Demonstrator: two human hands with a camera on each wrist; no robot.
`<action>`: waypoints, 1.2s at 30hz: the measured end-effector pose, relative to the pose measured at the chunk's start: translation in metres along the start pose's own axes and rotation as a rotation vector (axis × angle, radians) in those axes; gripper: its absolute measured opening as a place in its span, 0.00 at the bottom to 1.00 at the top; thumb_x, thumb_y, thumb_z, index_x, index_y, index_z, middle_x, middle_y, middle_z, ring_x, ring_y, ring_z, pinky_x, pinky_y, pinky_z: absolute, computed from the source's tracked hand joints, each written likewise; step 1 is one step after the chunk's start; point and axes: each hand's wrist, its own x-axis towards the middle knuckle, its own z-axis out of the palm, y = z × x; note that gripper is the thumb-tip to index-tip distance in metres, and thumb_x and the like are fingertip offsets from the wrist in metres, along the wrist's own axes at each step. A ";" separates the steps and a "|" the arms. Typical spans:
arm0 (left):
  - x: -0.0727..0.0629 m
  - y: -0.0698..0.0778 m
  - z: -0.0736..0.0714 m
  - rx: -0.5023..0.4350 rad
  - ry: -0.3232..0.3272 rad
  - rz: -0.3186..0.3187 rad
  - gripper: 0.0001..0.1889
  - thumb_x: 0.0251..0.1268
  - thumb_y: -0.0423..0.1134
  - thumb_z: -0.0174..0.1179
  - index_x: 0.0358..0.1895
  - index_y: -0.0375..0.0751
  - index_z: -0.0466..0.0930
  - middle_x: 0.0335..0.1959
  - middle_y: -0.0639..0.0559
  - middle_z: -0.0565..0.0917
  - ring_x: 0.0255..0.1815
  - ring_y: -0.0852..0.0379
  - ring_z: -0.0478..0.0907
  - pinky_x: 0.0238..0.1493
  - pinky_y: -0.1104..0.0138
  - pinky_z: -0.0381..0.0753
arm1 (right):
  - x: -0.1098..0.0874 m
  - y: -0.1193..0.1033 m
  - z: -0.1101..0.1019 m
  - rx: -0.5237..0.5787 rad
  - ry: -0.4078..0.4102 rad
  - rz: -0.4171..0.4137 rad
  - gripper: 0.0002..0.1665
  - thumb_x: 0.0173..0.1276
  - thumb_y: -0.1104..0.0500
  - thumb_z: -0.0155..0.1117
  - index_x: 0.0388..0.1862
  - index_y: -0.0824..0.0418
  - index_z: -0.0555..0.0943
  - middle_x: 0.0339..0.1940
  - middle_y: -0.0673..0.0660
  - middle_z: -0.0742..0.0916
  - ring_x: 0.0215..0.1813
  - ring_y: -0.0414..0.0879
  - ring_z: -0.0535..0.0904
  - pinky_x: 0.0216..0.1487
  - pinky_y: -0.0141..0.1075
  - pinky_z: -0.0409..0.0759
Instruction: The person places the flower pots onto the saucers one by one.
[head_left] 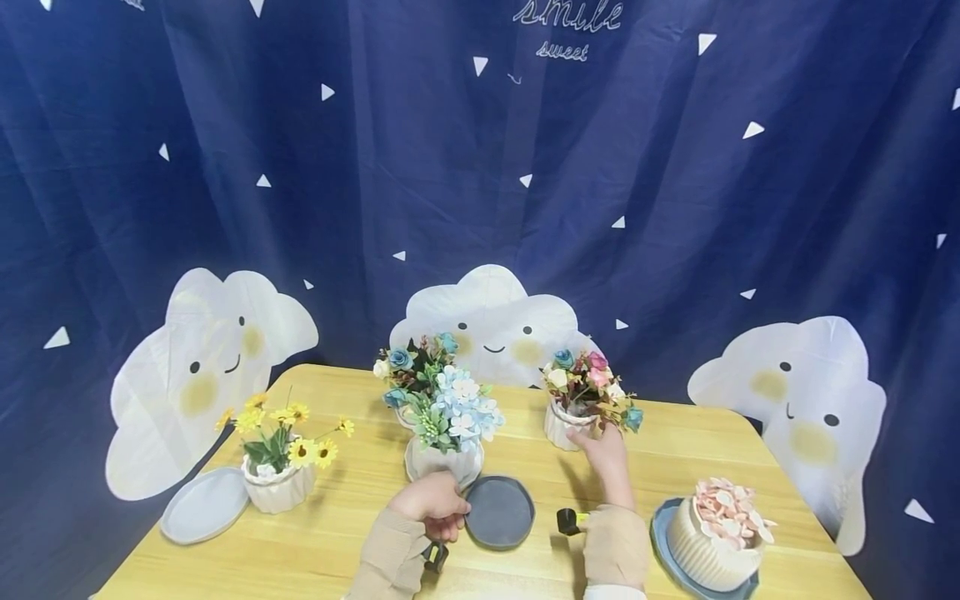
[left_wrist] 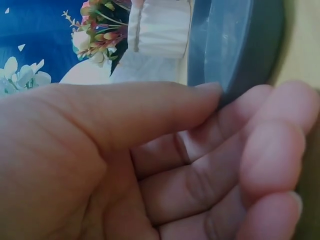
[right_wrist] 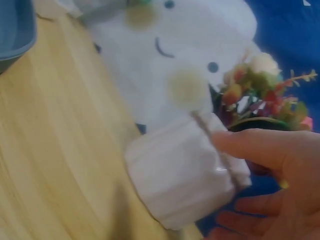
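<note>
Pinched at its left rim, the dark plate (head_left: 500, 521) meets the left hand (head_left: 431, 500); the right hand (head_left: 607, 460) grips the rose pot (head_left: 559, 427) toward the table's (head_left: 360, 467) back, rim-side, probably sparing the blooms (head_left: 597, 368), fingers partly hidden.

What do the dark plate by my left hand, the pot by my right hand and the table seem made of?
Dark plate: perhaps ceramic or plastic, smooth, low-sheen, with faint streaks inside. Pot: probably glazed ceramic, white, its ridged side catching a small bright highlight. Table: wood or wood-look laminate, satin, showing grain.
</note>
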 end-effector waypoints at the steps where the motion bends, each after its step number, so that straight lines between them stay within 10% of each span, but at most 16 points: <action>1: 0.000 0.000 0.000 -0.005 -0.002 0.001 0.15 0.67 0.32 0.57 0.20 0.32 0.80 0.10 0.53 0.76 0.08 0.65 0.68 0.12 0.77 0.71 | 0.001 0.000 0.001 0.020 0.008 0.001 0.49 0.64 0.54 0.66 0.70 0.82 0.53 0.71 0.81 0.62 0.72 0.74 0.57 0.75 0.60 0.57; 12: 0.000 -0.002 0.004 -0.015 -0.025 0.010 0.16 0.67 0.32 0.57 0.19 0.30 0.80 0.08 0.52 0.76 0.06 0.65 0.69 0.10 0.77 0.68 | 0.015 0.011 0.015 0.192 0.103 -0.113 0.49 0.58 0.62 0.72 0.73 0.73 0.57 0.71 0.76 0.67 0.74 0.67 0.60 0.77 0.54 0.57; 36: 0.001 -0.004 -0.002 -0.027 -0.028 0.018 0.16 0.67 0.33 0.57 0.19 0.31 0.80 0.09 0.50 0.78 0.06 0.65 0.69 0.10 0.77 0.69 | 0.029 0.013 0.029 0.233 0.142 -0.063 0.49 0.55 0.57 0.75 0.70 0.74 0.61 0.68 0.76 0.70 0.71 0.67 0.65 0.75 0.55 0.61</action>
